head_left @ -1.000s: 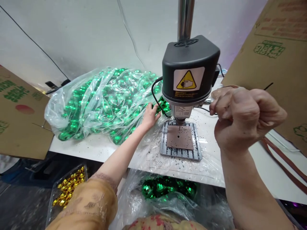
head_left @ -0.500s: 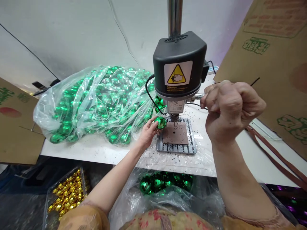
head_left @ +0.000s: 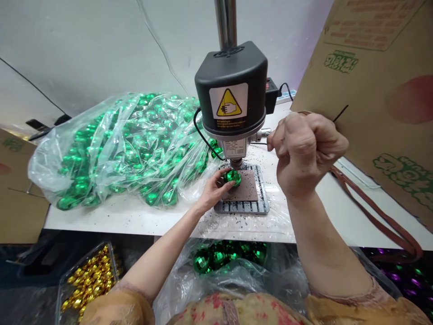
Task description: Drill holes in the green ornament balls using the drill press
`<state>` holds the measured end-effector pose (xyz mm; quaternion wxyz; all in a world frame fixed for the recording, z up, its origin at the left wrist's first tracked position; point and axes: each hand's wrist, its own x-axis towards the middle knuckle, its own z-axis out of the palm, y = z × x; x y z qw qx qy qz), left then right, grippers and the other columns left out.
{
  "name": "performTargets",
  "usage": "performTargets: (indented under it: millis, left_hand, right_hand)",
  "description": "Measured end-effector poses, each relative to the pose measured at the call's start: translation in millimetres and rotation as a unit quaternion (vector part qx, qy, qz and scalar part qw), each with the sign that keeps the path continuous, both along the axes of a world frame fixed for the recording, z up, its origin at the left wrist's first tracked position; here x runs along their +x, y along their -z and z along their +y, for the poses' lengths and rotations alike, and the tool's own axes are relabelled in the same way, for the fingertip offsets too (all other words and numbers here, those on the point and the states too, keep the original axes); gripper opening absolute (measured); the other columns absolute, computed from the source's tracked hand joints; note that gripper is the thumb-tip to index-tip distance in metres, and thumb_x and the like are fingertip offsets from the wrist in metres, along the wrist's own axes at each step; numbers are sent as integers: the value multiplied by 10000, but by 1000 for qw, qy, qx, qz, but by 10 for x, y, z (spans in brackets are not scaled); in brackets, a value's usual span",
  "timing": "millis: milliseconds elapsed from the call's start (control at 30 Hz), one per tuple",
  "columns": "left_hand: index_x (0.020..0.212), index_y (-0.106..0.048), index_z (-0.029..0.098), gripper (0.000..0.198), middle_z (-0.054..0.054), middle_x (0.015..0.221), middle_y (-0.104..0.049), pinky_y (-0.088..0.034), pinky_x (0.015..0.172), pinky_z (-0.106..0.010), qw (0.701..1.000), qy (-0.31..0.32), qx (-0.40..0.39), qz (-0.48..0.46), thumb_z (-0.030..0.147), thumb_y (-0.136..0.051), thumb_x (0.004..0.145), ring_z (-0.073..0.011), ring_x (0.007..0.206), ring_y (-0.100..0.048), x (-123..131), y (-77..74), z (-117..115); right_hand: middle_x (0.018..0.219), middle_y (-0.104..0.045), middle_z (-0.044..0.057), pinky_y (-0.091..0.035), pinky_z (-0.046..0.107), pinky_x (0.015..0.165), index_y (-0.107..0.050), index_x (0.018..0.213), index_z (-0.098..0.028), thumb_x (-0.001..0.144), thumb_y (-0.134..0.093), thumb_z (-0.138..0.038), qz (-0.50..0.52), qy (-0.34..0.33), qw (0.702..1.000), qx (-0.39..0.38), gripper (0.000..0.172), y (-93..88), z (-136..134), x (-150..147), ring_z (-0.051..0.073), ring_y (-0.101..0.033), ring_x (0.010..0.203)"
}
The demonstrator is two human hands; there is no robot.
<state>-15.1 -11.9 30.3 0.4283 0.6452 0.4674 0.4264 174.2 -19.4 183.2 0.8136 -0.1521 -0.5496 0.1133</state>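
Observation:
A shiny green faceted ball is pinched in the fingers of my left hand. It sits under the chuck of a black bench drill press, over the brown board on the slotted metal base. The chuck's lower end and the ball nearly meet; whether they touch I cannot tell. On the machine's right side my right hand is closed in a fist around the feed handle, which the fingers mostly hide. A thin dark rod shows beyond that fist.
A clear plastic bag full of green balls lies left of the machine. Cardboard boxes flank the table. Below its edge are more green balls, a bin of gold balls and purple balls. Dark shavings litter the base.
My left hand has brought the green ball from the left side of the base to under the chuck. My right hand keeps its grip. The whole view has shifted slightly.

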Motion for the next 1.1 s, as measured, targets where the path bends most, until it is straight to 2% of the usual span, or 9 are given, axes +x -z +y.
performTargets:
  millis: [67,133,233,333,467,700,800,900,1100]
  left_hand:
    - [1317,-681,221,574,-27,944,-717,-485,661,-273,999,-8,13,41,517,-803,840,-142,713,-578,22,-8,-18]
    - [1308,-686,219,567,-39,971,-717,-499,685,-283,996,-19,32,78,499,-812,832,-159,757,-597,49,-6,-41]
    - [1295,-688,219,539,-86,1131,-717,-541,852,-349,989,-44,76,120,447,-827,828,-232,985,-653,85,19,-67]
    - [1284,-686,224,509,-107,1224,-697,-523,994,-416,984,-61,98,132,403,-832,831,-284,1150,-646,111,46,-73]
    - [1280,-673,227,504,-96,1231,-704,-519,1020,-434,987,-55,90,121,356,-838,822,-293,1173,-653,166,55,-79]
    - [1263,-662,215,504,-88,1205,-719,-530,994,-430,989,-53,88,102,321,-845,806,-282,1135,-665,259,76,-107]
    - [1259,-660,220,490,-87,1214,-718,-527,997,-438,989,-48,93,101,316,-838,813,-285,1140,-661,253,80,-111]
    - [1259,-659,222,481,-91,1223,-714,-530,1004,-434,988,-44,102,104,308,-833,819,-285,1156,-660,243,76,-114]
    - [1271,-654,229,478,-96,1229,-711,-541,991,-417,986,-43,121,103,319,-827,834,-277,1157,-664,243,96,-122]
  right_hand:
    - [515,-291,-57,-338,267,495,-315,593,-209,979,-609,-341,-7,11,1000,-12,503,1,-7,3,55,-332,464]
    - [520,-282,-55,-344,261,503,-306,597,-211,984,-603,-358,-12,16,1000,-24,510,-3,-21,3,56,-334,472]
    - [512,-283,-56,-337,265,491,-322,600,-209,975,-617,-317,-6,3,1000,-15,489,-11,-41,-1,59,-340,464]
    - [504,-297,-55,-328,277,475,-341,594,-211,965,-629,-302,0,0,1000,-21,478,-16,-43,-1,68,-346,455]
    - [485,-297,-58,-292,299,449,-340,575,-225,944,-659,-325,4,6,999,-53,498,-79,-2,11,82,-329,438]
    - [479,-336,-86,-306,254,438,-394,571,-219,945,-617,-181,14,-52,996,-77,438,-282,47,25,48,-330,414]
    - [484,-351,-82,-291,261,436,-391,572,-215,938,-627,-186,14,-38,998,-57,436,-228,35,16,50,-348,419]
    - [476,-302,-74,-260,286,432,-336,558,-211,924,-656,-216,21,-11,1000,-21,487,-106,21,2,59,-334,412]
    - [485,-292,-56,-320,291,517,-272,533,-183,952,-626,-232,10,15,1000,17,551,48,-8,-27,50,-362,447]
